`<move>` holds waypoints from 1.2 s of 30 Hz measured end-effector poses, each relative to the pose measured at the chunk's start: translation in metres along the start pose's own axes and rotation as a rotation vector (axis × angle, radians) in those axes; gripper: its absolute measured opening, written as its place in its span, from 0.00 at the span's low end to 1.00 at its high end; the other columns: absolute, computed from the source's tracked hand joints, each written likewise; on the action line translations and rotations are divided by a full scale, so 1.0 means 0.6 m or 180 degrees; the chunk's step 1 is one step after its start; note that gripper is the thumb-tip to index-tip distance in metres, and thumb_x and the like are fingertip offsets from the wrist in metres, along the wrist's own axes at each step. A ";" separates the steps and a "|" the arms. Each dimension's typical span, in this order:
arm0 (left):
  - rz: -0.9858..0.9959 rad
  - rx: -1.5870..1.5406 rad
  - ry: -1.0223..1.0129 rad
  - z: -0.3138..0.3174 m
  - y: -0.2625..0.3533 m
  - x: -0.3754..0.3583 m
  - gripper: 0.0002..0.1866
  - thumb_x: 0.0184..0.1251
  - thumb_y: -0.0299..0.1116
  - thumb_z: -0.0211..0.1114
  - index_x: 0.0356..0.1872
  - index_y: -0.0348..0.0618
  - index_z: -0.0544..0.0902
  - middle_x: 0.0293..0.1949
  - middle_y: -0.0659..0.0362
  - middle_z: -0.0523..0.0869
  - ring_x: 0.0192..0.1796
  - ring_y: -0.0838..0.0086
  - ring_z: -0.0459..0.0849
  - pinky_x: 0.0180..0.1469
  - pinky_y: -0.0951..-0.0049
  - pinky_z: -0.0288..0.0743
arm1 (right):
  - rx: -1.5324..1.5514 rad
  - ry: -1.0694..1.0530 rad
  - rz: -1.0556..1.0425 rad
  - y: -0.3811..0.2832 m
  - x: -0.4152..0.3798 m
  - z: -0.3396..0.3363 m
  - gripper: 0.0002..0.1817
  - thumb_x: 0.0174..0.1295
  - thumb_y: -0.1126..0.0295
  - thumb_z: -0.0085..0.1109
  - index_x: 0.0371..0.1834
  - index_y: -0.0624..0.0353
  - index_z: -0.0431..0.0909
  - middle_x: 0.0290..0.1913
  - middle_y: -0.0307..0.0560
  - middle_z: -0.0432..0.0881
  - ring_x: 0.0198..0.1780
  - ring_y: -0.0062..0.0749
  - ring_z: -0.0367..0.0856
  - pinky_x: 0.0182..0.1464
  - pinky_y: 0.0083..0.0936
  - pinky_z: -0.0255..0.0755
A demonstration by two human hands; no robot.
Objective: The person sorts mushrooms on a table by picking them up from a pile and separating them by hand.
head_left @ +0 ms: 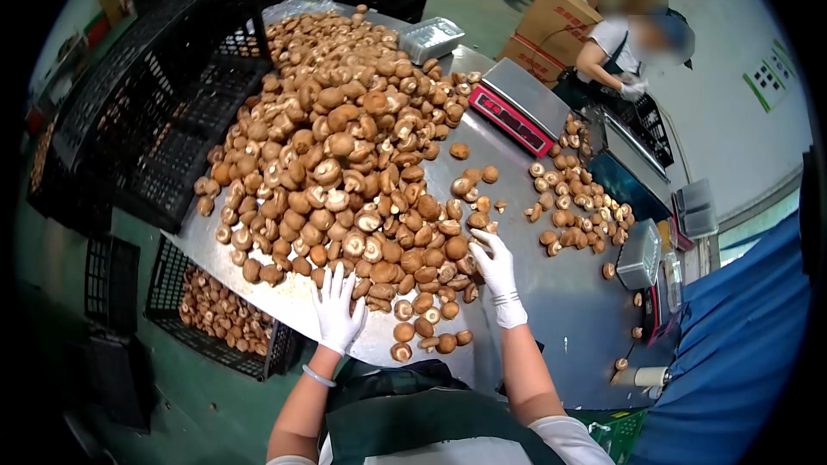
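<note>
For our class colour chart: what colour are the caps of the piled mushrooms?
Brown; the mushroom caps show best in the head view.

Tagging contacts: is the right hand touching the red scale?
Apart. The head view shows bare metal table and a few loose mushrooms between the right hand and the red scale.

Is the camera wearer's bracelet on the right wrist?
No, the pale bracelet circles the wrist just behind the white-gloved left hand.
</note>
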State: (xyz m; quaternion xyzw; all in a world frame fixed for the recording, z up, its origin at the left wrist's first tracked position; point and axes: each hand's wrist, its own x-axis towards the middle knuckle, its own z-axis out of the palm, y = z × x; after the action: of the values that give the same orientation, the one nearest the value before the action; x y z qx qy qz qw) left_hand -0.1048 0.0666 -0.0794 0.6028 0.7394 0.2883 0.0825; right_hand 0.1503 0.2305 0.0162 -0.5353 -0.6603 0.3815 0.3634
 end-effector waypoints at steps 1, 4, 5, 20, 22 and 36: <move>0.0010 0.0023 0.0005 -0.001 -0.001 0.000 0.30 0.54 0.39 0.62 0.61 0.46 0.73 0.70 0.52 0.62 0.72 0.54 0.56 0.71 0.43 0.40 | 0.0138 -0.0027 0.0147 -0.011 -0.007 -0.001 0.16 0.58 0.70 0.61 0.49 0.62 0.79 0.48 0.46 0.80 0.47 0.28 0.80 0.49 0.22 0.73; -0.0046 -0.0076 0.0078 -0.004 0.001 -0.004 0.30 0.55 0.39 0.63 0.62 0.46 0.72 0.70 0.51 0.62 0.71 0.55 0.57 0.71 0.43 0.40 | -0.0384 -0.0336 -0.0501 -0.042 -0.015 0.033 0.12 0.58 0.69 0.62 0.44 0.60 0.81 0.39 0.46 0.82 0.42 0.32 0.82 0.45 0.24 0.74; -0.0045 -0.0218 0.0156 -0.005 0.001 -0.005 0.30 0.56 0.39 0.64 0.62 0.46 0.72 0.70 0.52 0.62 0.71 0.55 0.58 0.71 0.44 0.40 | -0.0571 -0.0477 -0.0772 -0.049 -0.014 0.053 0.12 0.57 0.68 0.62 0.43 0.60 0.81 0.39 0.48 0.82 0.41 0.35 0.82 0.45 0.26 0.74; -0.0001 -0.0664 0.0712 -0.070 0.042 -0.059 0.19 0.55 0.27 0.63 0.50 0.39 0.79 0.54 0.48 0.79 0.57 0.51 0.75 0.60 0.59 0.68 | -0.2190 -0.0402 -0.1666 0.017 0.100 0.152 0.23 0.55 0.59 0.61 0.53 0.55 0.76 0.44 0.47 0.80 0.43 0.44 0.79 0.46 0.38 0.74; -0.0220 -0.1083 0.0724 -0.073 0.046 -0.059 0.18 0.56 0.26 0.62 0.50 0.38 0.79 0.51 0.48 0.80 0.54 0.53 0.77 0.58 0.61 0.70 | -0.1473 -0.0385 -0.1052 0.008 0.093 0.141 0.18 0.57 0.62 0.58 0.49 0.56 0.78 0.42 0.50 0.83 0.43 0.46 0.81 0.46 0.37 0.75; -0.2023 -0.6080 -0.0992 -0.112 0.086 -0.030 0.20 0.75 0.42 0.46 0.58 0.40 0.72 0.55 0.55 0.79 0.49 0.73 0.80 0.43 0.80 0.76 | -0.1143 -0.0532 -0.1561 -0.103 0.100 0.140 0.18 0.56 0.57 0.62 0.45 0.55 0.80 0.44 0.47 0.83 0.49 0.41 0.79 0.53 0.34 0.71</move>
State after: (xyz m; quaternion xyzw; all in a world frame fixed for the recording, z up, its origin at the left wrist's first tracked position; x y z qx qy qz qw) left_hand -0.0883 0.0334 -0.0015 0.0915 0.3071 0.6411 0.6974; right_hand 0.0391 0.2714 0.0383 -0.3825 -0.8540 0.2025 0.2887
